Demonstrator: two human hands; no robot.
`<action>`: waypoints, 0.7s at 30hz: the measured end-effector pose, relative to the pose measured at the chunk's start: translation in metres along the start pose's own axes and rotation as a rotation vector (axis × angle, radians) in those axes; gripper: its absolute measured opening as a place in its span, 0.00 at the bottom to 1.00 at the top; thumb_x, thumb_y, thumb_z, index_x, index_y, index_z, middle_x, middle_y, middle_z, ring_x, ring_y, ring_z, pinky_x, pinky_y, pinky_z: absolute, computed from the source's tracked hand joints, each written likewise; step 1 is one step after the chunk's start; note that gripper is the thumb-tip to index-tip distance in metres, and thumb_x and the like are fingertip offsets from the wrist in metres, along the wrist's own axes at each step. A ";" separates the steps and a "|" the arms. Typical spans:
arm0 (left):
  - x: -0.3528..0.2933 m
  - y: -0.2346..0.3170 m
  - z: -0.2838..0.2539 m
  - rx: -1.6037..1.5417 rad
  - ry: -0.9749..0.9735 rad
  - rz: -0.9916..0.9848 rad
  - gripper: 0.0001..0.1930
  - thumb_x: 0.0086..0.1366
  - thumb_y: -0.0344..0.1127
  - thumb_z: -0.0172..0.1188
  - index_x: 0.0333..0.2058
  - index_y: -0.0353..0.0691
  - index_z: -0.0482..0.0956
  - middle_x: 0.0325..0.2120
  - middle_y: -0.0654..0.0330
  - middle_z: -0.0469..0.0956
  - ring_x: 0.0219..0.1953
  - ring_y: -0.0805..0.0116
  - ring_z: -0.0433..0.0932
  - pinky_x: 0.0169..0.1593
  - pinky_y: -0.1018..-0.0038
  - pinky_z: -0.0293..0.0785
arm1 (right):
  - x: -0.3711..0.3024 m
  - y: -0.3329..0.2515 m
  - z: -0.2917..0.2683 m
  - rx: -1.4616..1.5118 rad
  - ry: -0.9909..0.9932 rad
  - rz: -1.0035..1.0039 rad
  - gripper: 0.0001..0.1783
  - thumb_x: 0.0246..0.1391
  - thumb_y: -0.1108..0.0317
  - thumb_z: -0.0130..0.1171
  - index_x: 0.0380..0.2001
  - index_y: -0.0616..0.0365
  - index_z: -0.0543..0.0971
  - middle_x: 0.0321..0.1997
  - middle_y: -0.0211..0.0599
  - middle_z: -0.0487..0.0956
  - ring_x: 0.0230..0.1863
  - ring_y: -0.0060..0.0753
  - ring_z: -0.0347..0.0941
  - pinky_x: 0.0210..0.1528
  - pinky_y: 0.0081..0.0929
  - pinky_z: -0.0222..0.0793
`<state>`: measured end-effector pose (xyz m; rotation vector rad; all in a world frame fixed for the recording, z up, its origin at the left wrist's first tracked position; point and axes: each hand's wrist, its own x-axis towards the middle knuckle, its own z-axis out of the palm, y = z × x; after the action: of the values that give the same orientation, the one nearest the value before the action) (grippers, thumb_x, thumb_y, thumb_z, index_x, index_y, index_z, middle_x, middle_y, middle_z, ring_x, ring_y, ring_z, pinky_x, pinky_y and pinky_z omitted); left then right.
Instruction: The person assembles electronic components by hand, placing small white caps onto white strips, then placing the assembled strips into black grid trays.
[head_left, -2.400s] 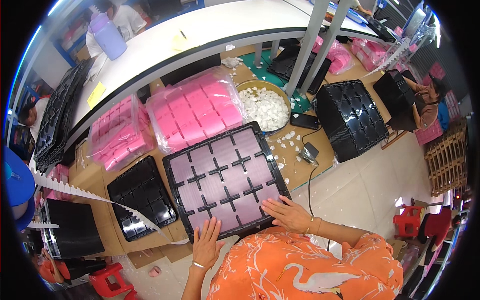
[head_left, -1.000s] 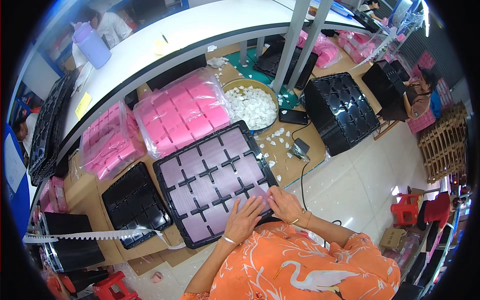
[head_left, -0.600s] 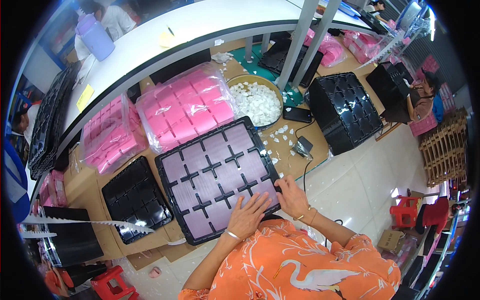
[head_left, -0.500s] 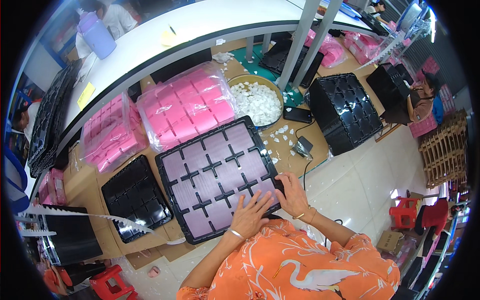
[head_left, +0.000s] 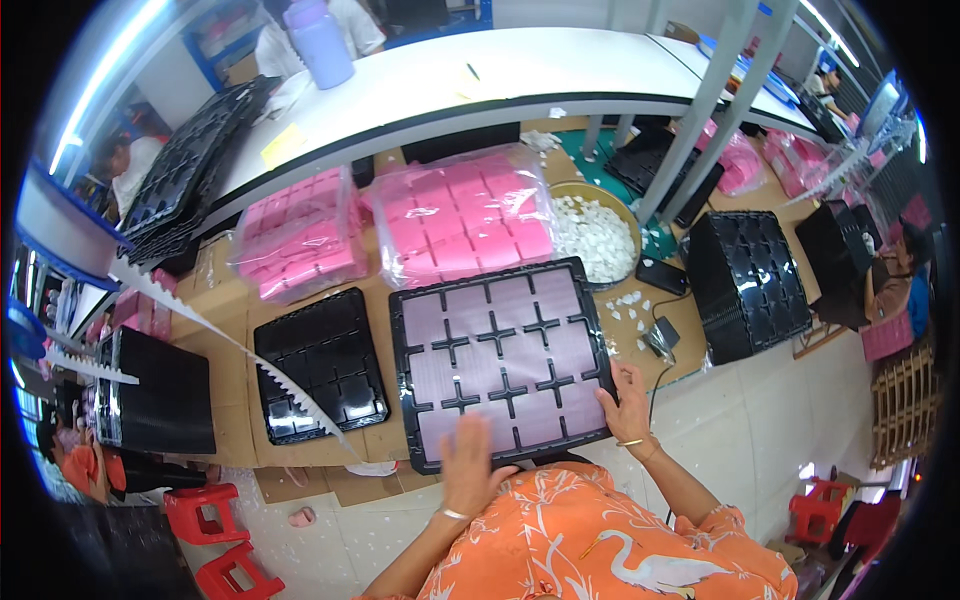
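Observation:
In front of me lies a black plastic tray (head_left: pixel 404 375) with cross-shaped ridges. Pale purple pieces (head_left: pixel 490 305) fill its compartments. My right hand (head_left: pixel 630 408) is at the tray's right edge, its thumb on the rim and its fingers along the outer side. Over the tray's near left part is my left hand (head_left: pixel 468 470), smeared by motion. Its fingers point away from me, stretched out, with the thumb apart, and it holds nothing. Whether it touches the tray I cannot tell.
Left of the tray sits a glossy black tray (head_left: pixel 320 365). Pink pieces in clear bags (head_left: pixel 465 215) lie behind it. A round pan (head_left: pixel 632 215) holds white scraps. Stacked black trays (head_left: pixel 750 285) and a phone (head_left: pixel 663 277) stand right. A serrated white strip (head_left: pixel 230 345) hangs at left.
My left hand has moved left from the tray's near right part toward its near left. The right hand stays at the right edge. The whole view has shifted and turned.

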<state>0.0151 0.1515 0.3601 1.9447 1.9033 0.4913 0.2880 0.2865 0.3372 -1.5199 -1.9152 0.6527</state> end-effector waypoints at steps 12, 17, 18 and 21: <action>-0.048 -0.034 -0.012 0.178 0.159 -0.163 0.45 0.49 0.35 0.70 0.65 0.38 0.59 0.65 0.53 0.60 0.68 0.56 0.58 0.66 0.37 0.41 | 0.008 -0.018 -0.019 0.157 -0.008 0.063 0.31 0.47 0.70 0.64 0.57 0.64 0.72 0.40 0.44 0.78 0.37 0.34 0.75 0.41 0.27 0.71; -0.042 -0.029 -0.021 -0.100 0.453 -0.030 0.33 0.48 0.21 0.60 0.58 0.35 0.70 0.58 0.48 0.68 0.62 0.53 0.67 0.62 0.53 0.60 | 0.024 -0.106 -0.073 0.747 -0.324 0.254 0.18 0.54 0.69 0.63 0.48 0.62 0.76 0.32 0.30 0.78 0.27 0.14 0.71 0.29 0.15 0.68; -0.039 -0.027 -0.026 -0.060 0.635 -0.027 0.27 0.45 0.16 0.54 0.49 0.32 0.77 0.48 0.48 0.76 0.53 0.49 0.74 0.55 0.60 0.69 | 0.026 -0.125 -0.080 0.787 -0.356 0.189 0.16 0.55 0.69 0.62 0.46 0.61 0.76 0.32 0.30 0.78 0.26 0.14 0.70 0.27 0.16 0.67; -0.049 -0.044 -0.055 -0.032 0.898 -0.029 0.20 0.48 0.16 0.54 0.43 0.33 0.80 0.40 0.50 0.80 0.46 0.49 0.78 0.51 0.60 0.71 | 0.029 -0.178 -0.094 0.951 -0.508 0.175 0.16 0.59 0.71 0.58 0.49 0.62 0.73 0.30 0.31 0.77 0.24 0.14 0.69 0.23 0.15 0.65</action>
<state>-0.0510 0.1042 0.3867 1.8093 2.3610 1.5742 0.2297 0.2759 0.5320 -0.9301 -1.3931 1.8386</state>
